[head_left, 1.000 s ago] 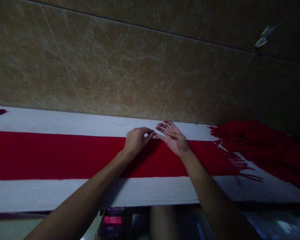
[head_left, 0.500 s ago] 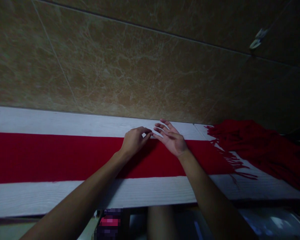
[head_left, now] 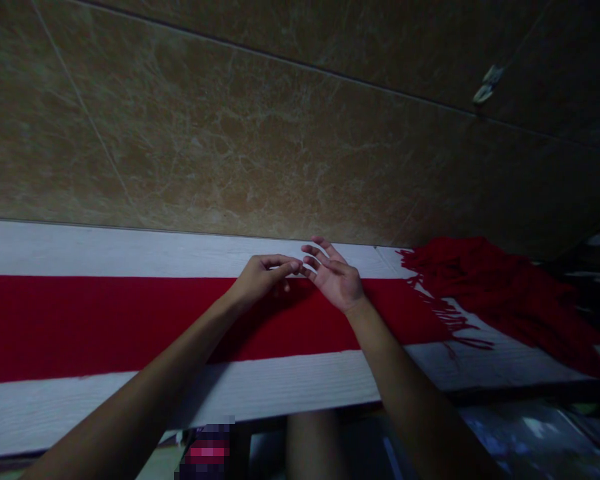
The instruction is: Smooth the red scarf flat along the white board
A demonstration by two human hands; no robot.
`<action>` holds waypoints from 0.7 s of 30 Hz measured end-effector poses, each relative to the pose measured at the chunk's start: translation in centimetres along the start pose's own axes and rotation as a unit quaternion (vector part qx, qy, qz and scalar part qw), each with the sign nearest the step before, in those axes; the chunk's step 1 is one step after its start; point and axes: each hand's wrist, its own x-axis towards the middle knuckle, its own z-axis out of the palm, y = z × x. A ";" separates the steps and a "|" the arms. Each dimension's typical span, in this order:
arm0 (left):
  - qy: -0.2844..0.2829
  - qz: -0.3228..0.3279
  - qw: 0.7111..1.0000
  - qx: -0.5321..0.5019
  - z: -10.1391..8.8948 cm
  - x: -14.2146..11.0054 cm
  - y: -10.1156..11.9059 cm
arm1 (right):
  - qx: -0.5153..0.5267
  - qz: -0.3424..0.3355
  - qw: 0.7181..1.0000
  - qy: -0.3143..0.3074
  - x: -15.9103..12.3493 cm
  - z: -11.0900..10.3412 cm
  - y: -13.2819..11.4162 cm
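Note:
A long red scarf (head_left: pixel 105 323) lies flat along a white tabletop (head_left: pixel 280 383), its fringed end (head_left: pixel 445 320) to the right. My left hand (head_left: pixel 260 277) hovers just above the scarf's far edge with its fingers held together and pointing right, the tips pinched near my right hand; whatever they hold is too small to see. My right hand (head_left: pixel 333 277) rests over the scarf's far edge with the palm turned left and the fingers spread, holding nothing. The two hands' fingertips almost touch.
A second red fringed scarf (head_left: pixel 505 293) lies bunched at the table's right end. A brown marbled tile wall (head_left: pixel 255 133) rises directly behind the table. A small clip (head_left: pixel 485 83) is fixed to the wall at the upper right. My knee shows under the near edge.
My left hand has lifted slightly and its curled fingers have stretched out toward the right hand. The right hand stays spread. The view has drifted a little to the right.

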 end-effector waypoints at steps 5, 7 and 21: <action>0.006 -0.008 1.000 -0.007 0.1 0.1 0.3 | 0.009 0.004 1.000 -0.019 -0.1 0.1 -0.1; 0.012 -0.020 1.000 -0.007 0.1 0.2 0.3 | 0.007 0.008 1.000 -0.027 -0.1 0.1 -0.1; 0.017 -0.036 0.993 0.113 -0.3 0.3 -0.1 | -0.056 0.034 0.997 -0.040 0.1 -0.3 0.3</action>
